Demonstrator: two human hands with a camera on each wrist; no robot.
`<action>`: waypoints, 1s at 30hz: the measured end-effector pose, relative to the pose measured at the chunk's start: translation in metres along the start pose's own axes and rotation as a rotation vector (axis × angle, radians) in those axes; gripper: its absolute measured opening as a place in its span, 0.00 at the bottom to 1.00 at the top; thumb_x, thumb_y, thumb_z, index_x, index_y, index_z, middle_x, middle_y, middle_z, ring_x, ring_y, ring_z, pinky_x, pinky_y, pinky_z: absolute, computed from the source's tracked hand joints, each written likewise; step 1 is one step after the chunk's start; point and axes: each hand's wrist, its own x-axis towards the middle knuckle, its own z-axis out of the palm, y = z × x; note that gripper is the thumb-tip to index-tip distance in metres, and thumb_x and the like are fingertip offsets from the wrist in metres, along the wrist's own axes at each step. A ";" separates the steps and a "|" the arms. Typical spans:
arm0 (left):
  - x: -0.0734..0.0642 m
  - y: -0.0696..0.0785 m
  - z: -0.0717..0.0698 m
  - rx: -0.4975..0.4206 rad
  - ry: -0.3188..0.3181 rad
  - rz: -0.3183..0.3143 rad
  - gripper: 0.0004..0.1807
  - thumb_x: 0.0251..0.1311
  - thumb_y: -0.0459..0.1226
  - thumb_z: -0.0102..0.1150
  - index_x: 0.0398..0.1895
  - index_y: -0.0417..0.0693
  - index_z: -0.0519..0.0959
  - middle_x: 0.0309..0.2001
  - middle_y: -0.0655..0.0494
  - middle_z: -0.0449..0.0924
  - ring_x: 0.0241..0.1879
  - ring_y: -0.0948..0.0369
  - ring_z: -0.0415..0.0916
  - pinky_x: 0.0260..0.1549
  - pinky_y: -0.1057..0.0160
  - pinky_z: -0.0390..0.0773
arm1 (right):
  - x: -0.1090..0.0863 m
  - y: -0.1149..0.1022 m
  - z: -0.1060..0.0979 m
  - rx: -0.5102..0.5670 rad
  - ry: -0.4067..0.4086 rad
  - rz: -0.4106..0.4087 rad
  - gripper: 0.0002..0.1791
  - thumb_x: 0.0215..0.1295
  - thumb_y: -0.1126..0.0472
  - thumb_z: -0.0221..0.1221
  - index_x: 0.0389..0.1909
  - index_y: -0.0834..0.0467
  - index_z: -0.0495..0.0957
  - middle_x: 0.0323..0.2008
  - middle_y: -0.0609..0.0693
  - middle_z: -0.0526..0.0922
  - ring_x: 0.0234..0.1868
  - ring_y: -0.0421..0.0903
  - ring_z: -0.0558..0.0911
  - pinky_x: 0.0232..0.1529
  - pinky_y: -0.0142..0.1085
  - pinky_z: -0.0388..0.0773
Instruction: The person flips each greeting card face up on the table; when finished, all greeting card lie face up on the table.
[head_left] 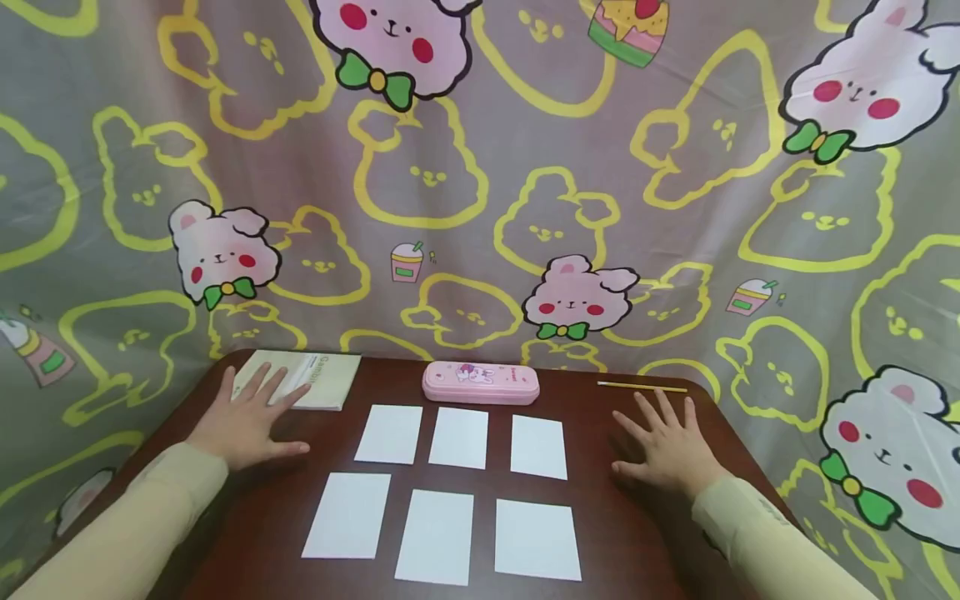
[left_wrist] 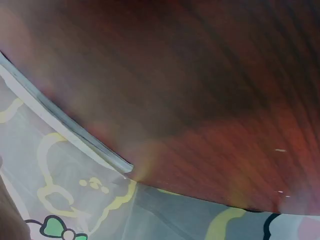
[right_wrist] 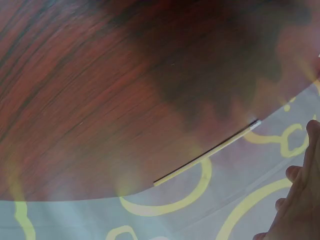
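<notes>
My left hand is spread with straight fingers at the left of the table, its fingertips overlapping a pale green notebook in the head view. Whether they touch it I cannot tell. On the other side, my right hand is also spread, fingers pointing toward a thin yellow pencil near the back edge. Between the hands lie several white rectangular cards in two rows. In the right wrist view the pencil and part of the right hand show. The left wrist view catches the notebook's edge.
A pink pencil case with a bunny print stands at the back middle of the dark brown table. Behind and around the table hangs a grey curtain with bunny drawings.
</notes>
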 end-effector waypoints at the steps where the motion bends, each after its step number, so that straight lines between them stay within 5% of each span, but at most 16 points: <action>1: 0.001 -0.001 -0.001 0.003 0.007 -0.005 0.57 0.52 0.79 0.50 0.78 0.53 0.65 0.77 0.31 0.53 0.77 0.32 0.43 0.68 0.29 0.20 | 0.002 -0.001 -0.001 0.019 -0.004 0.005 0.49 0.59 0.24 0.59 0.75 0.50 0.69 0.76 0.67 0.59 0.76 0.74 0.49 0.67 0.77 0.36; 6: 0.020 0.006 -0.017 -0.020 0.065 -0.035 0.57 0.56 0.77 0.49 0.80 0.52 0.61 0.78 0.31 0.50 0.77 0.32 0.40 0.68 0.30 0.19 | 0.014 -0.006 -0.008 0.117 -0.030 0.059 0.51 0.61 0.23 0.56 0.78 0.51 0.65 0.78 0.68 0.54 0.76 0.75 0.46 0.66 0.78 0.36; 12: 0.056 0.042 -0.045 -0.081 0.091 -0.019 0.58 0.57 0.76 0.50 0.82 0.52 0.57 0.80 0.33 0.45 0.79 0.35 0.34 0.69 0.29 0.23 | 0.033 -0.018 -0.021 0.387 -0.036 0.176 0.49 0.69 0.29 0.54 0.80 0.56 0.58 0.77 0.71 0.53 0.76 0.75 0.47 0.67 0.77 0.40; 21: 0.100 0.114 -0.045 -0.171 0.097 0.099 0.54 0.59 0.73 0.55 0.83 0.56 0.57 0.80 0.38 0.50 0.79 0.38 0.41 0.73 0.32 0.40 | 0.057 -0.041 -0.029 0.908 -0.070 0.289 0.43 0.79 0.40 0.49 0.81 0.64 0.50 0.76 0.72 0.56 0.76 0.71 0.55 0.72 0.67 0.52; 26: 0.125 0.171 -0.036 -0.230 0.011 0.236 0.52 0.63 0.72 0.51 0.84 0.58 0.54 0.81 0.42 0.49 0.80 0.42 0.41 0.75 0.39 0.44 | 0.063 -0.049 -0.020 1.088 -0.110 0.356 0.39 0.80 0.46 0.52 0.77 0.68 0.56 0.70 0.73 0.66 0.68 0.69 0.70 0.67 0.61 0.68; 30: 0.132 0.217 -0.031 -0.263 -0.054 0.328 0.51 0.63 0.70 0.53 0.83 0.58 0.56 0.81 0.44 0.52 0.80 0.46 0.44 0.76 0.46 0.47 | 0.067 -0.058 -0.009 1.191 -0.164 0.383 0.31 0.78 0.55 0.56 0.69 0.74 0.64 0.59 0.70 0.77 0.56 0.62 0.80 0.60 0.53 0.77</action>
